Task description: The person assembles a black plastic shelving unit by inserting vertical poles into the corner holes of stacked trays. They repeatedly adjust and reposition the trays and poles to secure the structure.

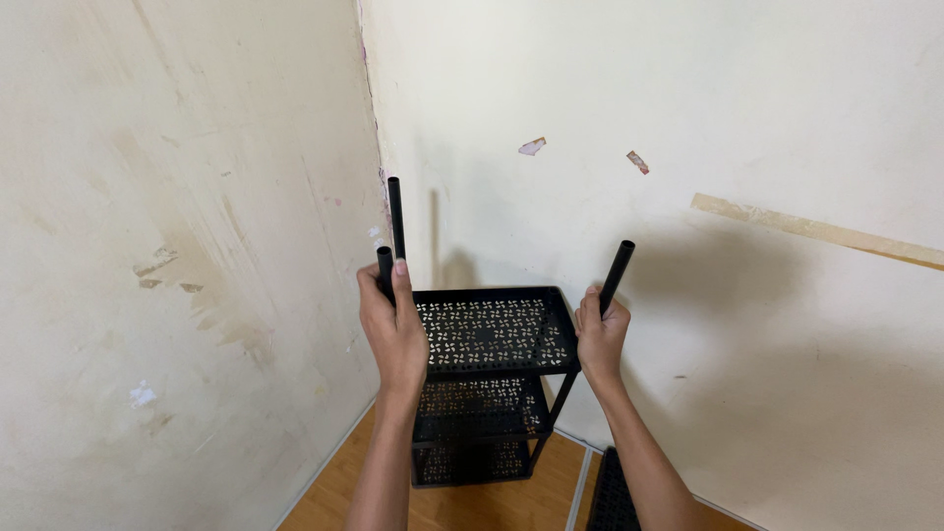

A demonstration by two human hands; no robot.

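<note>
A black metal rack (492, 379) with three perforated shelves stands in the room's corner. My left hand (393, 334) grips two black tubes (395, 221) upright at the rack's front left corner; one tube rises well above the other. My right hand (601, 339) holds a single black tube (618, 270), tilted slightly right, at the rack's right front corner. Whether the tubes' lower ends sit in the rack is hidden by my hands.
Two stained cream walls (177, 246) meet behind the rack. A strip of tape (816, 231) runs across the right wall. The floor (472, 506) is wood. Another black perforated piece (612, 492) lies low beside my right forearm.
</note>
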